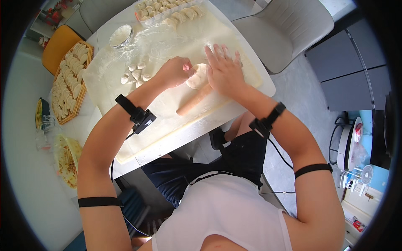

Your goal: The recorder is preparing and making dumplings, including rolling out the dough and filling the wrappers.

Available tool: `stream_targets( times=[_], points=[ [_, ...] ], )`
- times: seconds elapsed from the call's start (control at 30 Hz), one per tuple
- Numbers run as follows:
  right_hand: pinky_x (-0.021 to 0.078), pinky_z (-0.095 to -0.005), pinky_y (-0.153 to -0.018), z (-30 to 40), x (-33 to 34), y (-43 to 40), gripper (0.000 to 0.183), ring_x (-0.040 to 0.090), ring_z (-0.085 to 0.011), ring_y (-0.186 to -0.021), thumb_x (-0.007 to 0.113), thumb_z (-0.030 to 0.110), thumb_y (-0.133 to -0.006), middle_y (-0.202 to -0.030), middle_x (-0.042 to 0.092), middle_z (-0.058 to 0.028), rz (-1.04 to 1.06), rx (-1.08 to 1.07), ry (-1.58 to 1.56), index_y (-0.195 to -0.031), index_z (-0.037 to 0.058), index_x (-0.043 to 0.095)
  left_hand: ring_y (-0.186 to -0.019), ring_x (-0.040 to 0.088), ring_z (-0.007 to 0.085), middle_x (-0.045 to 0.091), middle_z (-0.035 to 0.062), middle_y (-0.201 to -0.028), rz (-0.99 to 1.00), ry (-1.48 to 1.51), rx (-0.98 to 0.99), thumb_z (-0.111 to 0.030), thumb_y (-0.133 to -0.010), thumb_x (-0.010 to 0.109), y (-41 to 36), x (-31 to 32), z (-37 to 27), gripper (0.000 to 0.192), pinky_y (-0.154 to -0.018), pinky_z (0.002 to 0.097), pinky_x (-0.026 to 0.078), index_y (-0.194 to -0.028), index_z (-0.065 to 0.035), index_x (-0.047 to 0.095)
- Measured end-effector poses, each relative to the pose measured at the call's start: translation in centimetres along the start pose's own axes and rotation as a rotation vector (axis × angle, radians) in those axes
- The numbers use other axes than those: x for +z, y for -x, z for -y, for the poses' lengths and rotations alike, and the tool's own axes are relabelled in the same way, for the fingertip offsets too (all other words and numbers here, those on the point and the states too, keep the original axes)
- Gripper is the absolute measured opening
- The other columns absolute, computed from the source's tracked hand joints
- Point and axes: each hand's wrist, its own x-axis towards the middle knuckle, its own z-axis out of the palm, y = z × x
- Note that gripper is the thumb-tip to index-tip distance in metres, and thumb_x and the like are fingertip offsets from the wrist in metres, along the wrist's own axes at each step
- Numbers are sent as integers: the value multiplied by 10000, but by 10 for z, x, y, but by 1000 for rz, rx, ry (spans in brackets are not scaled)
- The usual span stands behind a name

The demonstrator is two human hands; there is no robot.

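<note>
On the floured mat (150, 131) a flattened round dough wrapper (198, 77) lies between my hands. My left hand (177, 71), fingers curled, is at the wrapper's left edge and seems to pinch it. With its fingers spread, my floury right hand (224, 67) lies palm down at the wrapper's right side, its palm over the far end of a wooden rolling pin (193, 101). Whether the palm presses on the pin is hidden. Several small dough pieces (136, 74) lie to the left of my left hand.
A bowl of flour (121, 36) stands at the mat's upper left. Dumplings fill a clear plastic tray (150, 20), and more lie beside it. A wicker tray of dumplings (77, 102) and a yellowish bowl with filling remnants (75, 147) stand left. A grey chair (282, 34) adjoins the table's right side.
</note>
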Motion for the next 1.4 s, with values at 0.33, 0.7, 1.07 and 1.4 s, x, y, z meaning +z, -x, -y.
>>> stream_targets(
  times=[0.33, 0.7, 1.07, 1.4],
  points=[
    [247, -645, -1127, 12, 30, -72, 590, 339, -419, -1429, 478, 373, -996, -1538, 379, -225, -114, 159, -72, -1503, 92, 370, -795, 690, 295, 722, 155, -873, -68, -103, 103, -276, -879, 690, -19, -9, 16, 277, -716, 392, 533, -956, -11, 715],
    [215, -672, -1128, -5, 10, -11, 589, 332, -450, -1423, 460, 360, -988, -1547, 370, -222, -15, -11, 143, -1528, 149, 359, -818, 707, 309, 722, 181, -847, -34, -96, 52, -251, -862, 706, 14, -5, 6, 295, -748, 395, 544, -958, 28, 718],
    [174, -659, -1147, -13, 2, 29, 627, 289, -391, -1467, 470, 338, -968, -1547, 333, -271, 53, -8, -25, -1534, 101, 342, -702, 634, 139, 676, 79, -779, -63, 133, -46, -219, -931, 699, 2, -9, 28, 238, -552, 304, 492, -973, 15, 689],
    [145, -671, -1150, 27, 23, -50, 614, 254, -396, -1477, 432, 335, -994, -1587, 315, -196, 38, -3, 48, -1546, 97, 304, -758, 701, 301, 707, 177, -843, -82, -147, 15, -246, -862, 721, 21, -1, 24, 287, -672, 379, 535, -962, 23, 712]
  ],
)
